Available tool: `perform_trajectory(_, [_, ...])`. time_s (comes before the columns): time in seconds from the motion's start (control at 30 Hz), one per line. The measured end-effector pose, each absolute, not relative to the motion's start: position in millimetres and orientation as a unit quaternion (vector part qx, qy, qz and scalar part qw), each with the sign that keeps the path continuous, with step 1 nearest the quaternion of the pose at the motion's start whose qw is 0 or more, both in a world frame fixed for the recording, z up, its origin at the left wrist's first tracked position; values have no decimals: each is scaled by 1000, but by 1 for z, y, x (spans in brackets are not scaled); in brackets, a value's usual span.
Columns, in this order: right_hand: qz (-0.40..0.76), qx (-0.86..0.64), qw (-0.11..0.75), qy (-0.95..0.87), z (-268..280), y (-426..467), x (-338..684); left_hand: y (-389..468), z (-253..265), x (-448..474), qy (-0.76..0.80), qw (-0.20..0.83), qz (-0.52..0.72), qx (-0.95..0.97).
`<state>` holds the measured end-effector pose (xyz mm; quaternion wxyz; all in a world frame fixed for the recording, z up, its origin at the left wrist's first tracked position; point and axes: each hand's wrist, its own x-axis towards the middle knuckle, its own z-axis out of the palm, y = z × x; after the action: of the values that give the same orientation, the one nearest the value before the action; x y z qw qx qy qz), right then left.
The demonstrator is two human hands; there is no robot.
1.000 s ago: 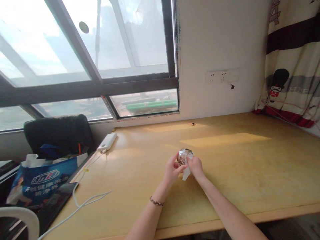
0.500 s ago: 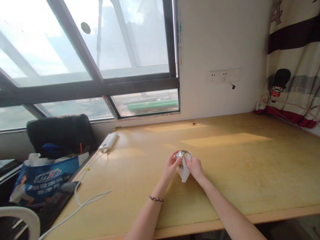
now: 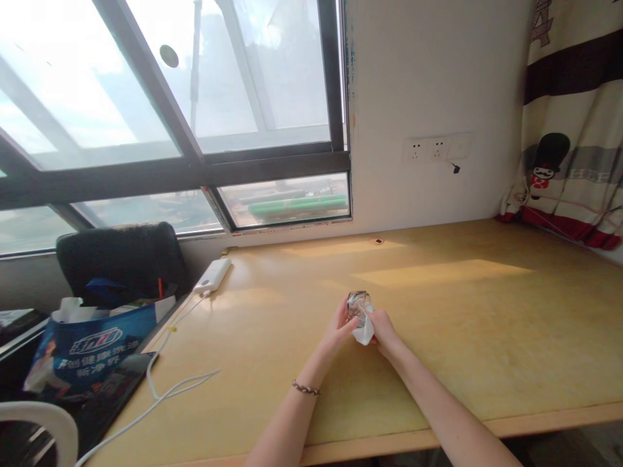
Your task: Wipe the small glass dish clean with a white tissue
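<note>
My left hand (image 3: 341,329) is closed around the left side of a small, shiny silver object (image 3: 358,303) with dark markings, whose exact kind I cannot make out. A thin white piece of tissue or paper (image 3: 363,334) lies against its lower right part. My right hand (image 3: 385,329) grips this white piece, thumb on top, and presses it to the shiny object. Both hands are close together just over the wooden table (image 3: 457,331). The fingers under the object are largely hidden.
At the table's left edge lies a white power bank (image 3: 213,275) with a white cable (image 3: 170,393) trailing forward. Left of the table are a dark chair (image 3: 121,259), a blue bag (image 3: 97,344) and a black flat object (image 3: 117,395). Wall sockets (image 3: 427,149) are behind.
The shiny object has turned in my hands and shows a broader face. The white piece, which hung down in a point, is now bunched up against it. My right thumb has shifted slightly.
</note>
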<state>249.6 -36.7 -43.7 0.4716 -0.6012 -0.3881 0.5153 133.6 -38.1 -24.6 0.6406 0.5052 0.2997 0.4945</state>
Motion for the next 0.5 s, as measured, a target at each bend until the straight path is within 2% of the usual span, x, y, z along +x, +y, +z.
perform_trajectory(0.1, [534,-590,458,-397,-42,-39,250,-38,-23,133,304,644,496,496])
perform_trajectory(0.27, [393,-638,406,-523,-35,-37,251,-26,-32,129,345,630,514,468])
perform_trajectory(0.5, [306,-683,354,-561,-33,-37,246,-23,-42,130,412,622,521,414])
